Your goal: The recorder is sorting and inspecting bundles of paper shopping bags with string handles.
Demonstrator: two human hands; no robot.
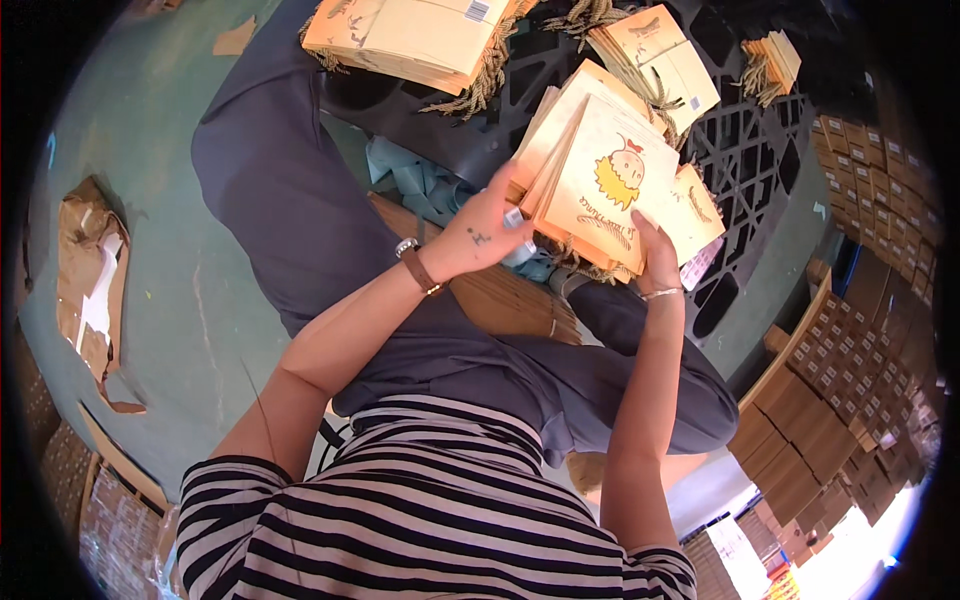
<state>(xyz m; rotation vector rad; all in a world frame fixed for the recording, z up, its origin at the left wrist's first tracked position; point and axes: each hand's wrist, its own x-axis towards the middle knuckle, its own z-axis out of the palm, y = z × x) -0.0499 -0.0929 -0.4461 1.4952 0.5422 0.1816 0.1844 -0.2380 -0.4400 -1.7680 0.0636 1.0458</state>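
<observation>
Between my two hands is a stack of flat paper bags [607,175], cream to orange, with a yellow-haired cartoon figure on the top one. Brown twisted rope handles hang from its near edge. My left hand [485,228] grips the stack's left edge, where several bags fan apart. At the lower right corner my right hand [657,252] is closed, its thumb on the front of the top bag and its other fingers mostly hidden behind. Another small bundle of bags [697,212] shows just right of the held stack.
A black plastic pallet [742,165] bears a large bag pile [405,38], a smaller pile [660,58] and a little bundle [772,62]. Flat cardboard [500,295] and bluish crumpled material [415,182] lie by my legs. Torn brown paper [92,280] is on the green floor; stacked cartons [845,360] stand right.
</observation>
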